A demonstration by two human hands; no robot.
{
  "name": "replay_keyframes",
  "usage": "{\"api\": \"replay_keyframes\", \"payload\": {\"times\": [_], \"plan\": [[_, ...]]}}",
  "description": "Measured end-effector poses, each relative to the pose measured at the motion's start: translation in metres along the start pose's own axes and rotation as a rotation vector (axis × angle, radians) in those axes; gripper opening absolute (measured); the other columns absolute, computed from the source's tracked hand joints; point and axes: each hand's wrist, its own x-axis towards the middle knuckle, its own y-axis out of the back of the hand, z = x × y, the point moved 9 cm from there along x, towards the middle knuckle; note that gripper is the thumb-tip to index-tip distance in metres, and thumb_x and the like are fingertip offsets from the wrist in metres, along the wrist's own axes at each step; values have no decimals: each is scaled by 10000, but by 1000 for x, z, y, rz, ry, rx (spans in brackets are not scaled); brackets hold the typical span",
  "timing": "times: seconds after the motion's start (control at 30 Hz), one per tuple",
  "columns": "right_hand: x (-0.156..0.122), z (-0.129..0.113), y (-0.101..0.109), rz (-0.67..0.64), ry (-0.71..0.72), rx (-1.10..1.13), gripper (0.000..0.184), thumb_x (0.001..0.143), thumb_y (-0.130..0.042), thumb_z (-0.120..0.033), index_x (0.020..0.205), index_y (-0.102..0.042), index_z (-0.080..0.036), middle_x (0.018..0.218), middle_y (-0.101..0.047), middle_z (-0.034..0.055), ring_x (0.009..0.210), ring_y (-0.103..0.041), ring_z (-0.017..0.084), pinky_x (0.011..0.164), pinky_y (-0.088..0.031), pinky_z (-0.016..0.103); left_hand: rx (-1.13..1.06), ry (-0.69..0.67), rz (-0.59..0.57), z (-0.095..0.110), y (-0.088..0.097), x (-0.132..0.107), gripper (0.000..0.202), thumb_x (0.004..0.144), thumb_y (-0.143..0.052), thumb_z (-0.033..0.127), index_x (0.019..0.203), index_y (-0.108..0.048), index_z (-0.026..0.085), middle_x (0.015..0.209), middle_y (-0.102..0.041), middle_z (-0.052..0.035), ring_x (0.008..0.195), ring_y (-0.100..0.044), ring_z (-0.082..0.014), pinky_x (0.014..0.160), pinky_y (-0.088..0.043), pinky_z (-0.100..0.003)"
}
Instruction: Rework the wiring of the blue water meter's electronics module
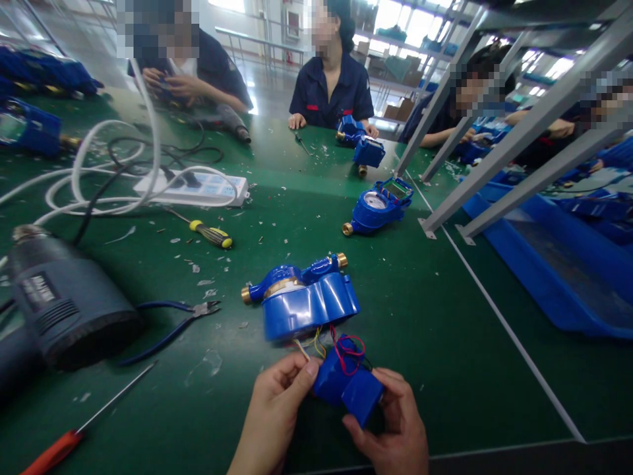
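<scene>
Near the table's front edge, my left hand (pixel 284 402) pinches a thin pale wire end and the left side of a blue part (pixel 341 376). My right hand (pixel 393 425) is closed round that part's right side, thumb below and fingers behind. Red, yellow and black wires (pixel 351 349) loop over the part and run up to a blue water meter (pixel 309 303) lying on its side just beyond my hands. The meter has brass threaded ends. What exactly the blue part is, perhaps a wrapped battery pack or module, I cannot make out.
Left are a heat gun (pixel 69 297), cutting pliers (pixel 182 316), an orange-handled screwdriver (pixel 64 448), a yellow-black screwdriver (pixel 210 233) and a power strip (pixel 198 188) with cables. Another meter (pixel 380 204) lies farther back. Metal posts (pixel 475 132) and a blue tray (pixel 554 277) stand right. Several co-workers sit opposite.
</scene>
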Motion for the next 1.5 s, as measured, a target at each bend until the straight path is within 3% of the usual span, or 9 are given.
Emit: {"api": "replay_keyframes", "payload": {"times": [0.23, 0.33, 0.6, 0.8, 0.97, 1.07, 1.2, 1.3, 1.5], "plan": [[-9, 10, -4, 69, -180, 126, 413, 707, -699, -311, 1053, -507, -192, 999, -561, 97, 820, -664, 197, 679, -585, 268, -157, 95, -43, -5, -8, 4, 213, 767, -617, 332, 731, -599, 123, 670, -585, -3, 610, -479, -93, 608, -369, -220], [-7, 5, -3, 45, -97, 81, 432, 681, -722, -288, 1049, -519, -187, 989, -571, 98, 807, -662, 199, 649, -588, 262, -51, 37, -23, 3, -10, 4, 271, 725, -666, 362, 872, -609, 141, 782, -636, -16, 733, -547, -124, 698, -393, -230], [-7, 1, -3, 35, -54, 40, 437, 676, -722, -280, 1054, -527, -184, 982, -588, 103, 806, -662, 212, 634, -586, 272, -94, 49, 51, 2, -11, 12, 254, 729, -662, 360, 692, -607, 114, 650, -633, -11, 611, -523, -104, 630, -385, -223], [-6, -7, -4, -10, 28, -66, 473, 679, -714, -320, 1075, -498, -176, 985, -535, 101, 864, -621, 219, 661, -573, 284, -197, 156, -11, -5, -16, 10, 241, 736, -650, 361, 743, -636, 121, 674, -650, -21, 614, -537, -102, 634, -401, -214], [3, -18, 6, 18, 96, -215, 489, 693, -670, -471, 1041, -519, -162, 977, -543, 112, 860, -609, 251, 680, -558, 363, 34, 62, -60, -5, -10, 1, 291, 798, -558, 429, 849, -592, 145, 789, -651, -34, 704, -569, -131, 676, -438, -235], [6, -30, 5, 38, 160, -263, 490, 718, -641, -492, 1043, -521, -146, 989, -573, 128, 902, -606, 260, 714, -554, 371, 317, -125, 129, 2, 14, -9, 315, 755, -607, 423, 912, -539, 158, 814, -632, -47, 738, -601, -170, 661, -476, -265], [6, -40, 3, 42, 239, -280, 486, 740, -633, -459, 1076, -504, -132, 968, -619, 125, 889, -630, 250, 709, -566, 352, 984, -822, 372, 56, 5, -46, 283, 768, -618, 248, 1031, -531, 191, 923, -587, -53, 835, -578, -171, 765, -468, -276], [6, -46, 3, 34, 282, -314, 492, 738, -644, -439, 1093, -505, -128, 976, -640, 131, 880, -645, 252, 710, -574, 357, 1349, -1196, 244, 72, -35, -59, 423, 771, -611, 169, 1180, -510, 202, 1106, -541, -103, 962, -539, -196, 841, -432, -301], [11, -64, 6, 17, 398, -392, 496, 710, -688, -395, 1088, -525, -119, 932, -677, 130, 844, -663, 251, 685, -587, 348, 1714, -1310, -56, 85, -77, -42, 430, 809, -571, 366, 1229, -503, 302, 1315, -489, -87, 1023, -526, -245, 875, -378, -379]]}}
